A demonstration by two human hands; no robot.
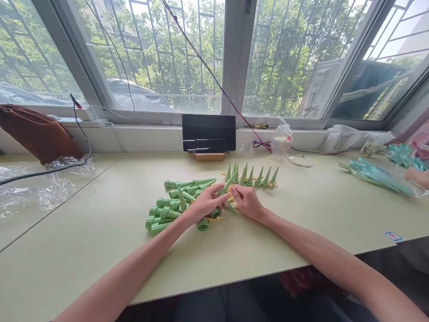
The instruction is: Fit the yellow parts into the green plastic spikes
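Note:
My left hand (210, 201) is closed around a green plastic cone-shaped spike (229, 182), whose point tilts up and to the right. Against it, my right hand (248, 203) pinches a small yellow plastic piece (231, 193), mostly covered by the fingers. Under and left of my left hand lies a pile of green spikes with ribbed caps (164, 213). One spike (182, 200) in the pile points upward. Just beyond my hands, a row of upright green spikes (258, 177) has small yellow pieces at the bases. More yellow pieces (217, 218) lie below my left hand.
A tablet (209, 129) on a stand is at the back by the window. Clear plastic wrap (53, 190) and a brown pouch (36, 134) lie left. To the right are a bagged cup (282, 139), teal packets (375, 174) and another person's hand (418, 176).

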